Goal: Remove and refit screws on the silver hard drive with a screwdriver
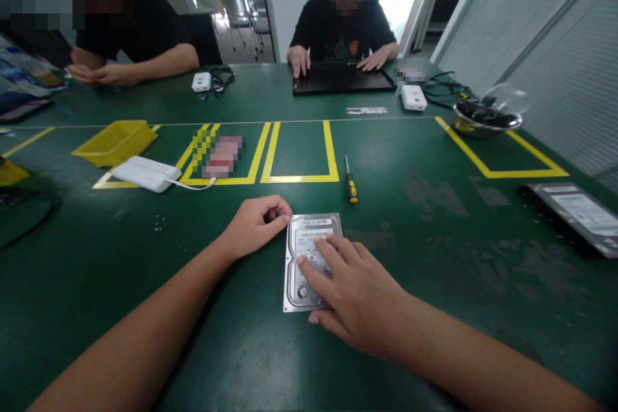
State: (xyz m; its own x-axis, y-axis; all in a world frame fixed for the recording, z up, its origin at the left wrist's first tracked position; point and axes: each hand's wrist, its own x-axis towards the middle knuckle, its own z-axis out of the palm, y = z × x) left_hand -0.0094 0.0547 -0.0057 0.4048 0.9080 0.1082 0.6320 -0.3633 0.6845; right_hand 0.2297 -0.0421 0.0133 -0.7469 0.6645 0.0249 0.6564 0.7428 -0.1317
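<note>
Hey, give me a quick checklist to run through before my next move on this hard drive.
1. Hard drive lies flat on the green table: ok.
2. Right hand rests open on top of the drive: ok.
3. Left hand is pinched at the drive's far left corner; whether it holds anything: cannot tell.
4. Screwdriver lies just beyond the drive, in neither hand: ok.
5. Small loose parts lie scattered on the table to the left, outside the yellow bin: not ok.
</note>
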